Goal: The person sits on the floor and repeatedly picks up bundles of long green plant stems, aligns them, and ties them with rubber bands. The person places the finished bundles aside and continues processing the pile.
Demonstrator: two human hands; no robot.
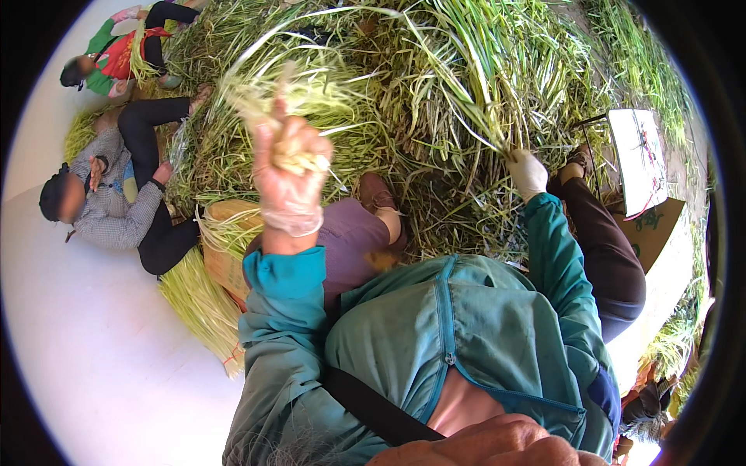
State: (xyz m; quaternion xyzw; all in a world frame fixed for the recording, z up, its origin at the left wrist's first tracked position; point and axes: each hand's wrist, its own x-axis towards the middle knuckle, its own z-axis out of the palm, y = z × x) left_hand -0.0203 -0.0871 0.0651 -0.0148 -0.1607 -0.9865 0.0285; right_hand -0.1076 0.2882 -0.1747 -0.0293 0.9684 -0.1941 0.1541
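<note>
My left hand [294, 154], in a clear thin glove, is raised above my left knee. Its fingers curl round pale yellow-green stalks [303, 163], whose blurred leaf ends [250, 105] stick out at the top. Lower down and to the right, my right hand [526, 173], in a whitish glove, grips the stem ends of a bunch of long green leaves [472, 76], which looks like chives. The bunch fans upward over a broad heap of loose leafy stalks [425, 99] around my feet.
Beside my left leg are a brown box [224, 262] and a tied bundle of stalks [204, 309]. To the right stand a white board [638, 160] on thin dark legs and a cardboard piece [658, 233]. Two people [111, 198] [119, 52] sit along the heap's left side.
</note>
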